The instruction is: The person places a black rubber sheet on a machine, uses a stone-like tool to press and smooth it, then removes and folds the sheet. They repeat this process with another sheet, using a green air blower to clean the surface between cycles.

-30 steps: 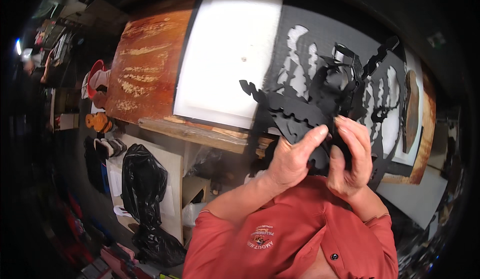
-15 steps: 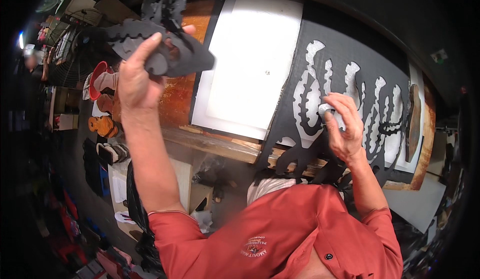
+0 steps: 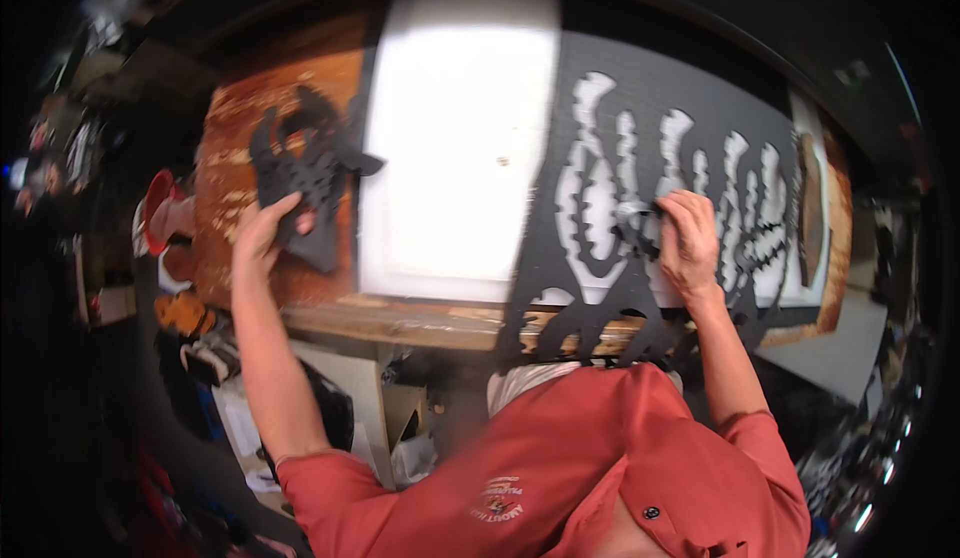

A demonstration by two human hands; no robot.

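Note:
Over the wooden table's left end, my left hand [image 3: 262, 233] grips several dark cut sheet pieces [image 3: 310, 183] with notched and pierced outlines, thumb on top. A large black sheet [image 3: 655, 83] with long wavy cut-outs lies at the right, and white shows through its openings. My right hand [image 3: 690, 243] is closed above this sheet, fingertips pinched at a small dark cut piece [image 3: 638, 226]; its full shape is blurred. Strips of the sheet hang over the table's front edge by my body.
A white board [image 3: 455, 148] lies between the bare wood [image 3: 225, 173] and the black sheet. A brown wooden strip [image 3: 808, 208] rests at the right end. Left of the table are a red-rimmed container [image 3: 158, 213] and an orange item [image 3: 182, 313]. Dark machinery borders the far side.
My left hand has come down with the dark pieces, from raised in the air to over the wood. My right fingers have drawn together at a dark piece. The view has shifted.

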